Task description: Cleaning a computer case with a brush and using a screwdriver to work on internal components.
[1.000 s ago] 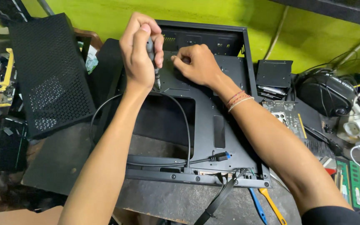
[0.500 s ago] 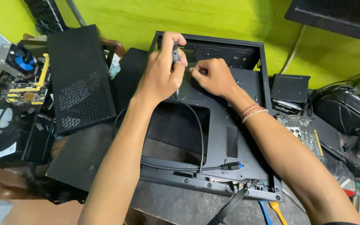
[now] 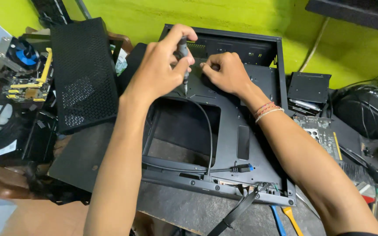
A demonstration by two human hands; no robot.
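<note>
A black computer case (image 3: 259, 131) lies flat on the bench, its inner tray facing up. My left hand (image 3: 160, 65) grips a dark screwdriver (image 3: 182, 54) held upright, tip down on the tray near the top edge of the big cut-out. My right hand (image 3: 226, 72) rests on the tray just to the right of the tip, fingers pinched together on something too small to make out. A black cable (image 3: 209, 131) runs from under the hands down to a blue-tipped plug (image 3: 243, 168).
A perforated black side panel (image 3: 84, 74) leans at the left. Behind it a motherboard with a blue fan (image 3: 22, 54). To the right lie a small black drive box (image 3: 309, 87), a graphics card (image 3: 318, 131) and a black bag (image 3: 368, 113). Blue and orange tool handles (image 3: 285, 218) lie below the case.
The view has shifted so the case and both hands sit further right and lower in the picture. Both hands stay at the same spot on the tray, screwdriver still upright.
</note>
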